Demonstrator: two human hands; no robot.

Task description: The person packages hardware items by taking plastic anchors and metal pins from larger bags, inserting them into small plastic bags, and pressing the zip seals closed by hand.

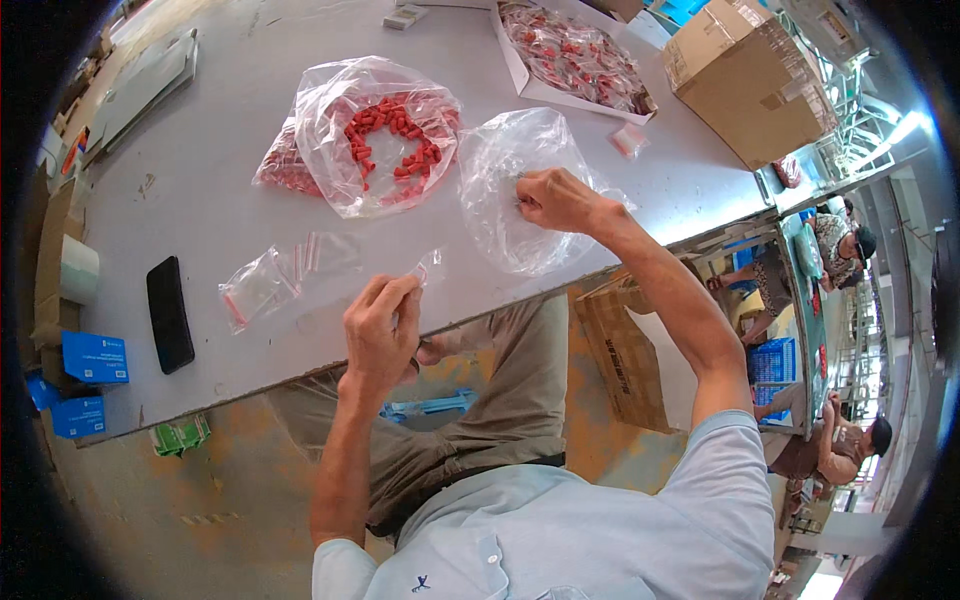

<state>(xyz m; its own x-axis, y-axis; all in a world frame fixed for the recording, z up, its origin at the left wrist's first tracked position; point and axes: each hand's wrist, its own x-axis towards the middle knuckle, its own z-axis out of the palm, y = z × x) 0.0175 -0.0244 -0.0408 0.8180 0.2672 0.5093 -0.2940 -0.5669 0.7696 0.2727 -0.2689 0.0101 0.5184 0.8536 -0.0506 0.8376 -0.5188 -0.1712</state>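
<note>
My left hand is closed at the table's near edge, pinching a small clear zip bag with a red line along its top. Over a large clear plastic bag, my right hand reaches in with its fingers pressed together; whatever lies between them is hidden. To the left of that stands an open clear bag holding many small red pieces, which look like short plugs or caps. Flat zip bags lie on the table left of my left hand.
A white box full of small filled bags sits at the far side, beside a cardboard carton. One small packet lies near it. At left are a black phone and blue boxes. Other people work at the right.
</note>
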